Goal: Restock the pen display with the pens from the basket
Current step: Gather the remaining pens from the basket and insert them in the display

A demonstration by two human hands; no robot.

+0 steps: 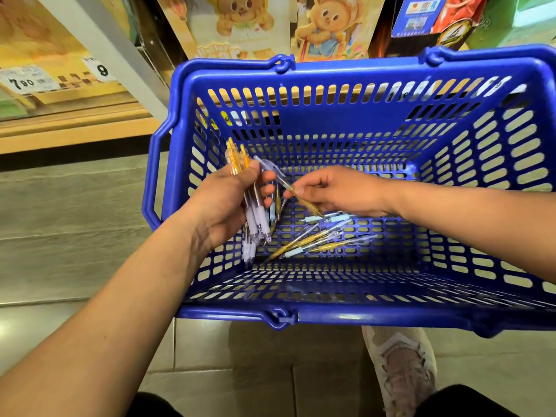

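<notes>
Basket [361,72] rim ringed both hands; right half of its bottom lay bare. Left hand [228,203], inside basket, fingers curled round bunch of pens [254,218]. Right hand [334,191] pinched single pen [282,181] beside bunch. Loose pens [304,240] on basket bottom, blurred. Basket's right side cut off. Tiled floor [75,221] left of basket; shoe [403,365] below it.

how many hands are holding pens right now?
2. The left hand grips a bundle of pens over the basket's left side; the right hand pinches a single pen beside it. Loose pens lie on the basket floor.
</notes>
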